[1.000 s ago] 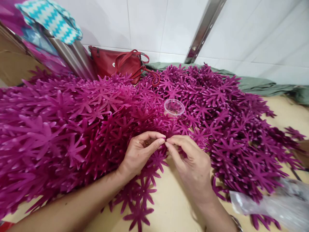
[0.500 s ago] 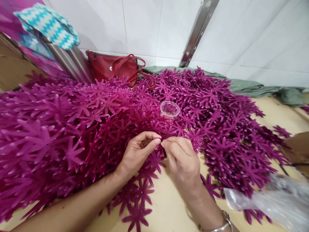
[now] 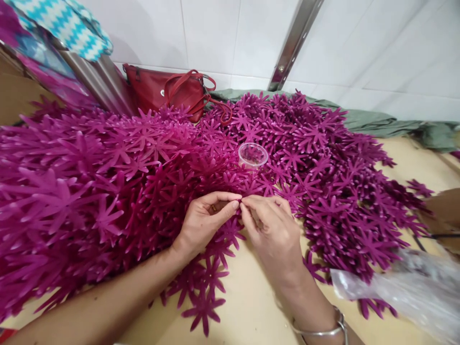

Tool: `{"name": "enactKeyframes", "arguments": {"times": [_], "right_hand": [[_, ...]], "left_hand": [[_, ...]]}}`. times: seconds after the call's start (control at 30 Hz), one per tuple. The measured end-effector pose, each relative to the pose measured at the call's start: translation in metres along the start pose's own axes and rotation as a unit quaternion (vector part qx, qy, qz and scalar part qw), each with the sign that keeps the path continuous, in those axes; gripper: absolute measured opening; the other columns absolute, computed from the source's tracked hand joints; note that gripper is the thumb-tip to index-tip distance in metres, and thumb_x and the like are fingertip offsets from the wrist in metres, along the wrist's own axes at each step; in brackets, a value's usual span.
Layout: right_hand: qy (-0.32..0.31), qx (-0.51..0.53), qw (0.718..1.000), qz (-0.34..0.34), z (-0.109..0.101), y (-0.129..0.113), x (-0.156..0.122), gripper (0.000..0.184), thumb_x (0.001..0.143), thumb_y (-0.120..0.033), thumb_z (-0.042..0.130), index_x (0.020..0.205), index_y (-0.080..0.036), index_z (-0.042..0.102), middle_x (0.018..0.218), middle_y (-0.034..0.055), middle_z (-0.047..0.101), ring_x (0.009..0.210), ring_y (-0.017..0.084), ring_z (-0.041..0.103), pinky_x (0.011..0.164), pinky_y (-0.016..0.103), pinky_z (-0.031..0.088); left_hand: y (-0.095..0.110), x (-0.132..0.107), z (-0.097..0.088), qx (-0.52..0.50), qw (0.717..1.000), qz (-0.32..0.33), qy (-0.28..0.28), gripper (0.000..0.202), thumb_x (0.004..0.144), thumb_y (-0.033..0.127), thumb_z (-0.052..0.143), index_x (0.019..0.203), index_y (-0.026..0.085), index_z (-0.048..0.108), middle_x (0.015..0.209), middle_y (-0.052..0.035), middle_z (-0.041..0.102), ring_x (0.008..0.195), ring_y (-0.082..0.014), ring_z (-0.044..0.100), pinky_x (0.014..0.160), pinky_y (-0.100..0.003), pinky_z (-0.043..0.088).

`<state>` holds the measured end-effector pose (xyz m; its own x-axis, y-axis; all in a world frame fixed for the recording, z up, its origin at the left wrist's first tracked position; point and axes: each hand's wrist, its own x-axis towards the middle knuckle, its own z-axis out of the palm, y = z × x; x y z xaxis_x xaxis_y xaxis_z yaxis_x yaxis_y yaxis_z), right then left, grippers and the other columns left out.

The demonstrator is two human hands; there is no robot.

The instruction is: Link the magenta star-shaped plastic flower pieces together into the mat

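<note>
My left hand point(image 3: 204, 215) is closed in a pinch, thumb and forefinger on a small magenta piece point(image 3: 238, 201) that they mostly cover. Its kind cannot be made out. Against those fingertips my right hand point(image 3: 275, 230) also pinches, thumb to forefinger; whatever lies between its fingers is hidden. Magenta flower-shaped cutouts with finger-like petals surround both hands, in a large heap point(image 3: 108, 163) on the left and another heap point(image 3: 334, 191) on the right. Just beyond the hands, a small clear round tub point(image 3: 253, 155) rests among the cutouts; its contents are unclear.
A red handbag point(image 3: 165, 93) leans at the wall near a metal cylinder point(image 3: 97, 79) with a blue-and-white cloth point(image 3: 68, 28). Clear plastic bags point(image 3: 406, 292) lie on the tan surface point(image 3: 247, 297) at front right. Green fabric point(image 3: 373, 123) runs along the wall.
My right fingers have shifted slightly and stay at the left fingertips. The whole scene sits a little higher in the picture, so the view has tilted slightly downward.
</note>
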<state>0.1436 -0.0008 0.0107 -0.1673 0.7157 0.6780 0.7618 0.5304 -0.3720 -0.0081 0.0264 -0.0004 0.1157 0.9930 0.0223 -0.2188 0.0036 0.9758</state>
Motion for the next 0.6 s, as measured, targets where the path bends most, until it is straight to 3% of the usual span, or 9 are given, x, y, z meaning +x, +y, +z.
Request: {"name": "enactKeyframes", "arguments": {"times": [0.1, 0.4, 0.6], "right_hand": [[-0.015, -0.027, 0.999, -0.009, -0.0014, 0.0008, 0.0004, 0.01, 0.099, -0.011, 0.06, 0.102, -0.019, 0.066, 0.097, 0.007, 0.079, 0.087, 0.02, 0.073, 0.089, 0.041, 0.05], [-0.016, 0.025, 1.0, 0.008, -0.0025, 0.0055, 0.0025, 0.01, 0.095, -0.01, 0.066, 0.101, -0.018, 0.069, 0.097, 0.0067, 0.08, 0.09, 0.021, 0.075, 0.089, 0.039, 0.056], [-0.032, 0.065, 0.996, 0.055, -0.0066, 0.007, 0.0028, 0.012, 0.094, -0.008, 0.066, 0.094, -0.019, 0.069, 0.092, 0.0038, 0.078, 0.086, 0.019, 0.074, 0.087, 0.035, 0.056]], "left_hand": [[-0.0004, -0.0003, 0.0001, 0.001, 1.0, 0.002, -0.003, 0.019, 0.079, 0.029, 0.085, 0.095, 0.02, 0.083, 0.097, -0.0041, 0.084, 0.089, -0.018, 0.076, 0.087, -0.029, 0.062], [-0.0022, -0.0005, -0.0021, 0.02, 1.0, 0.007, 0.003, 0.016, 0.083, 0.027, 0.082, 0.099, 0.023, 0.084, 0.1, -0.0016, 0.084, 0.09, -0.0158, 0.077, 0.084, -0.024, 0.064], [-0.0026, -0.0021, -0.0024, 0.034, 0.999, 0.015, -0.008, 0.017, 0.083, 0.027, 0.082, 0.099, 0.024, 0.084, 0.099, -0.0014, 0.084, 0.088, -0.0153, 0.078, 0.084, -0.023, 0.064]]}}
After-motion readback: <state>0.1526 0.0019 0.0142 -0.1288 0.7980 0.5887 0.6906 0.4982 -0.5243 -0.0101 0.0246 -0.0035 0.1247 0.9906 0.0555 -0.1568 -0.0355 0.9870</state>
